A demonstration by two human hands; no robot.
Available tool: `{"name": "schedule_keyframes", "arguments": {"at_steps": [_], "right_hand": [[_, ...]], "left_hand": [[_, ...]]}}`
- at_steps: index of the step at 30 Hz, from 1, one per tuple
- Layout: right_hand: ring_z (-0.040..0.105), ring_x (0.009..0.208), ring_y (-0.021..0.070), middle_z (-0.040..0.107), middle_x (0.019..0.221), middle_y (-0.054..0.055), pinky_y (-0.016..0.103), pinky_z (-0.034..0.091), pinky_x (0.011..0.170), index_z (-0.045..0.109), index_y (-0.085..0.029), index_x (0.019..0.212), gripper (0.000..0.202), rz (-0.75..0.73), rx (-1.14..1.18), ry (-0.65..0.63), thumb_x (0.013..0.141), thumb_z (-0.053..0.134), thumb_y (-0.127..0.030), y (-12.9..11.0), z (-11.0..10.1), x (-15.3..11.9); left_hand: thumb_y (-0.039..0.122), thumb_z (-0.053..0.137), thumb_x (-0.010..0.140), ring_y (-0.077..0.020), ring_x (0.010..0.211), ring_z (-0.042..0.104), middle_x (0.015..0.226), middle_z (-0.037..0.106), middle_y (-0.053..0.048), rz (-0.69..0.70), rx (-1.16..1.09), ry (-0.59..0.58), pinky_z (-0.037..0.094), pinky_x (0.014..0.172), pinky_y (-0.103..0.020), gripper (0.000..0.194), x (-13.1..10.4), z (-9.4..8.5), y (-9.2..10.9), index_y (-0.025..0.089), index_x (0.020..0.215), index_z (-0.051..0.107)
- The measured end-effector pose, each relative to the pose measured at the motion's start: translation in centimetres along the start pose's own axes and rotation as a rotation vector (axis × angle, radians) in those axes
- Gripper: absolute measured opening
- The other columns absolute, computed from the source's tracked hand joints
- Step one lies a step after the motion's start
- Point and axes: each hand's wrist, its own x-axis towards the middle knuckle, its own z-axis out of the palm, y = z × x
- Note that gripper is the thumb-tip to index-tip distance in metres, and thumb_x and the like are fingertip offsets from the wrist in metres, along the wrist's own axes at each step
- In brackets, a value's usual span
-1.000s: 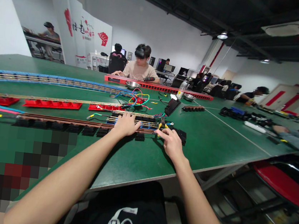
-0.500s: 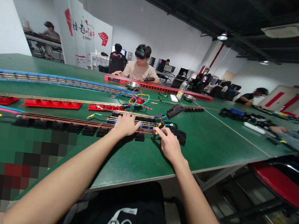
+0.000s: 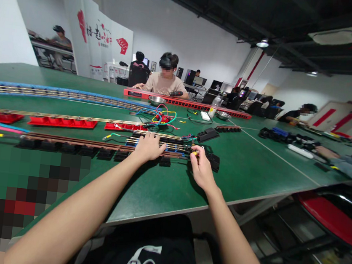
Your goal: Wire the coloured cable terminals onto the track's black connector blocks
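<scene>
My left hand [image 3: 149, 147] lies with its fingers spread on the blue and black rail assembly [image 3: 132, 142], pressing on its rails from above. At the right end of the assembly, my right hand [image 3: 200, 164] has its fingers wrapped round a small yellow-handled tool [image 3: 195, 153], whose working end is too small to make out. Just beyond that hand sits a black block [image 3: 214, 162]. A long brown rail strip with black feet [image 3: 73, 142] runs left from under my left hand. A green wire with a ring terminal [image 3: 111, 135] lies beside the assembly.
Red rail supports [image 3: 62, 122] and a blue curved track [image 3: 56, 94] lie farther back on the green table [image 3: 255, 158]. Coloured wires [image 3: 168, 116], metal bowls [image 3: 157, 100], a bottle [image 3: 214, 106] and a long red beam [image 3: 185, 102] stand beyond. A person [image 3: 166, 78] sits opposite.
My right hand's fingers have drawn in around the yellow-handled tool, which has turned and shows less. A black piece behind the assembly appears shifted slightly. My left hand stays put.
</scene>
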Motion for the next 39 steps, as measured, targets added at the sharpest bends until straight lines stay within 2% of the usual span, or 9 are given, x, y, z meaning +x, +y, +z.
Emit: {"name": "schedule_keyframes", "arguments": {"at_steps": [4,10,14,18,22,28,32,39], "right_hand": [[0.062,0.075,0.0158,0.065,0.096,0.005,0.029,0.049,0.072,0.047,-0.023,0.124,0.034,0.096,0.123,0.044,0.098,0.033,-0.040,0.3,0.1,0.1],[0.058,0.062,0.0129,0.064,0.091,0.004,0.026,0.048,0.062,0.050,-0.023,0.122,0.035,0.108,0.136,0.061,0.098,0.034,-0.041,-0.1,0.4,0.1],[0.056,0.053,0.0098,0.061,0.089,0.001,0.024,0.047,0.055,0.046,-0.024,0.122,0.035,0.189,0.332,0.103,0.098,0.033,-0.046,0.1,0.6,0.3],[0.054,0.052,0.0079,0.061,0.089,0.000,0.023,0.047,0.053,0.047,-0.025,0.122,0.038,0.226,0.464,0.132,0.096,0.035,-0.050,0.5,0.7,0.5],[0.054,0.053,0.0076,0.062,0.085,-0.002,0.020,0.045,0.052,0.044,-0.027,0.121,0.039,0.249,0.544,0.085,0.094,0.041,-0.054,0.6,0.8,0.6],[0.052,0.048,0.0069,0.060,0.073,-0.006,0.015,0.036,0.042,0.038,-0.028,0.111,0.044,0.361,0.741,0.079,0.086,0.051,-0.062,0.1,0.8,0.8],[0.049,0.042,0.0082,0.060,0.063,-0.008,0.013,0.027,0.036,0.034,-0.030,0.105,0.046,0.455,0.881,0.153,0.083,0.051,-0.067,-0.3,0.4,1.2],[0.038,0.035,0.0064,0.050,0.052,-0.012,0.012,0.020,0.038,0.036,-0.032,0.103,0.046,0.574,1.050,0.227,0.080,0.053,-0.067,-0.4,-0.5,1.5]], "left_hand": [[0.054,0.027,0.092,-0.0338,0.125,0.047,0.131,0.056,-0.020,0.003,0.005,0.005,0.041,0.097,-0.048,0.061,0.0,0.0,0.0,0.013,0.127,0.056],[0.054,0.028,0.092,-0.0342,0.125,0.047,0.130,0.056,-0.020,0.006,-0.003,0.002,0.042,0.097,-0.049,0.061,0.0,-0.1,0.0,0.013,0.127,0.056],[0.054,0.028,0.092,-0.0337,0.126,0.046,0.131,0.056,-0.019,-0.003,0.003,0.001,0.041,0.098,-0.048,0.060,-0.1,-0.2,0.0,0.014,0.127,0.056],[0.053,0.029,0.092,-0.0338,0.124,0.047,0.130,0.057,-0.019,0.006,-0.001,0.008,0.042,0.097,-0.048,0.059,0.0,-0.1,0.0,0.013,0.125,0.057],[0.054,0.029,0.093,-0.0328,0.124,0.048,0.130,0.057,-0.018,0.003,-0.004,0.008,0.041,0.097,-0.047,0.058,0.0,0.0,0.0,0.015,0.125,0.057],[0.054,0.028,0.092,-0.0338,0.123,0.048,0.129,0.057,-0.019,0.010,0.006,0.016,0.042,0.096,-0.048,0.059,0.0,0.1,-0.1,0.014,0.124,0.058],[0.053,0.029,0.092,-0.0344,0.123,0.048,0.129,0.057,-0.020,0.010,0.005,0.021,0.042,0.096,-0.049,0.059,0.1,0.2,-0.1,0.013,0.124,0.058],[0.053,0.030,0.092,-0.0341,0.123,0.048,0.129,0.057,-0.019,0.005,-0.002,0.017,0.042,0.096,-0.048,0.058,0.1,0.2,-0.1,0.013,0.125,0.057]]}}
